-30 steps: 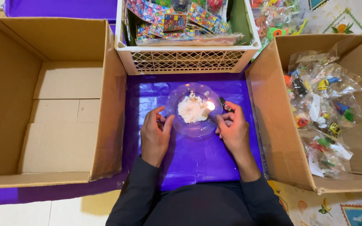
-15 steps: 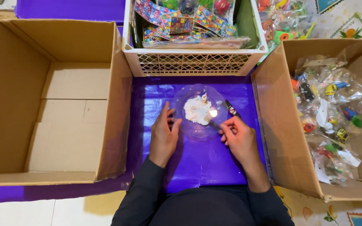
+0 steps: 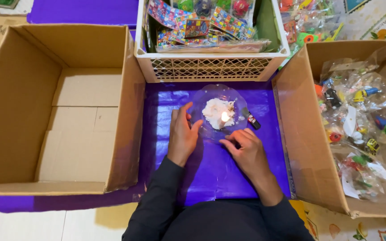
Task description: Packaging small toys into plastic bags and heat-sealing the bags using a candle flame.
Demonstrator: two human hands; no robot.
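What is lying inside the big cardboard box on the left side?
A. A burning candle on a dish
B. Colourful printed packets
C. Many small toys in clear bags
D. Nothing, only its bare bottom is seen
D: the left cardboard box shows only its bare bottom; the bagged toys lie in the right-hand box.

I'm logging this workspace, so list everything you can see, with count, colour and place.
Dish: one, clear, on the purple sheet, holding white wax and a small flame.
Lighter: one, dark, right of the dish.
Purple sheet: one, under the hands.
Crate: one, white lattice, behind the dish, full of colourful packets.
Empty box: one, brown cardboard, left.
Toy box: one, brown cardboard, right, holding many clear bags of small toys.
Left hand: flat on the sheet, at the dish's left edge.
Right hand: loosely curled, near the dish's front edge.
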